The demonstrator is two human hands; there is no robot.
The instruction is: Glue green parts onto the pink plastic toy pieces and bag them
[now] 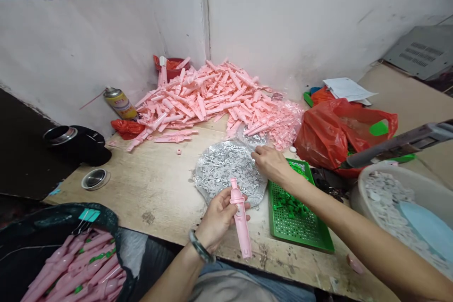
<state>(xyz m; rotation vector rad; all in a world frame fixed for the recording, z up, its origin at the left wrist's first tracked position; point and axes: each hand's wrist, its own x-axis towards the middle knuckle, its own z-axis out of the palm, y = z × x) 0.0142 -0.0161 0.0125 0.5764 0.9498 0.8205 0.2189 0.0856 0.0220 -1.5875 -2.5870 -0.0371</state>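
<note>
My left hand (221, 219) is closed round a long pink plastic housing (242, 233), held nearly upright near the table's front edge with its narrow end up. My right hand (272, 163) reaches over the right rim of a round, plastic-lined heap of small grey parts and metal pins (222, 167). Its fingers are pressed together; what they hold, if anything, is hidden. Under my right forearm lies a green perforated tray (304, 231) with small green parts (292, 205) in it.
A big pile of pink plastic pieces (212, 94) fills the table's back, beside a spray can (120, 103). To the right are a red plastic bag (323, 127), a grey-handled tool (392, 146) and a white tub (364, 203). Pink assembled pieces (81, 269) fill a dark bag at lower left.
</note>
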